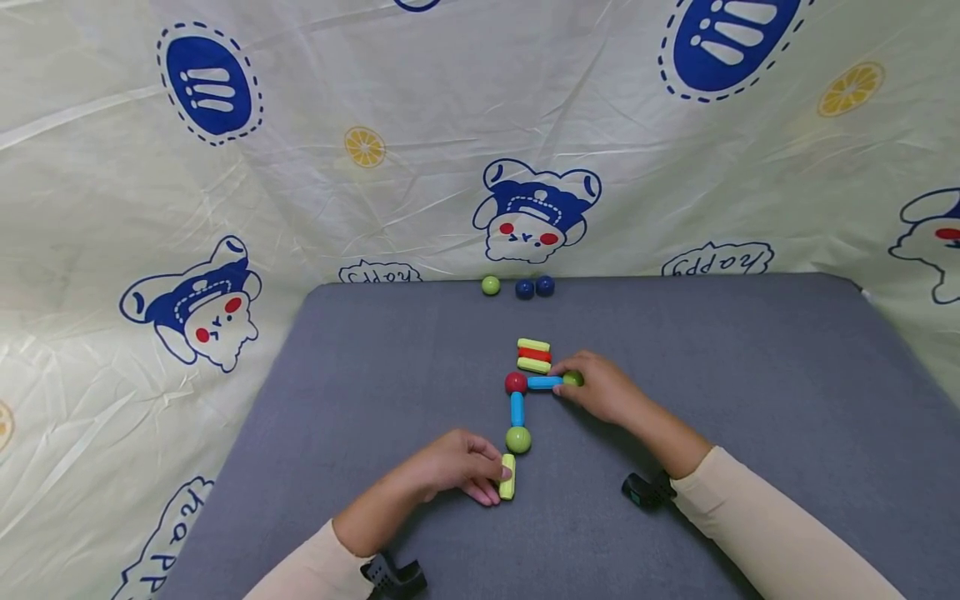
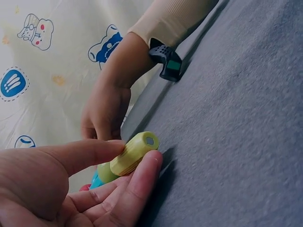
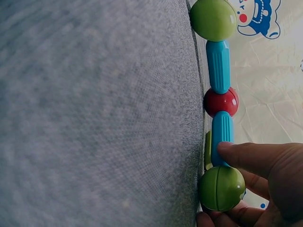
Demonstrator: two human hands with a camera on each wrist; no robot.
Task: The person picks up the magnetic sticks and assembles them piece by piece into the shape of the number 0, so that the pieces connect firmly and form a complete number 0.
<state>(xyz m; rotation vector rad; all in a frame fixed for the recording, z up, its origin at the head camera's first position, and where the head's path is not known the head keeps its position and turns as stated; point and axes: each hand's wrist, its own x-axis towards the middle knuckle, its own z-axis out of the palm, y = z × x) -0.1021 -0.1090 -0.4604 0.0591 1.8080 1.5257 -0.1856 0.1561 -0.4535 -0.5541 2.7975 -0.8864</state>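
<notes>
My left hand (image 1: 459,468) pinches a pale yellow building stick (image 1: 507,478) between thumb and fingers. A grey disc shows in the stick's end in the left wrist view. Just beyond it sits a green ball (image 1: 518,440), joined by a blue stick (image 1: 517,409) to a red ball (image 1: 516,382). From the red ball a second blue stick (image 3: 222,127) runs to another green ball (image 3: 221,189), making an L. My right hand (image 1: 603,387) grips that end, the thumb on the blue stick and fingers around the green ball. Whether the yellow stick touches the near green ball, I cannot tell.
Two yellow sticks and a red stick (image 1: 535,354) lie side by side just behind the L. At the table's far edge are a loose green ball (image 1: 491,286) and two dark blue balls (image 1: 525,289). A printed cloth (image 1: 435,208) hangs behind the grey table (image 1: 375,358).
</notes>
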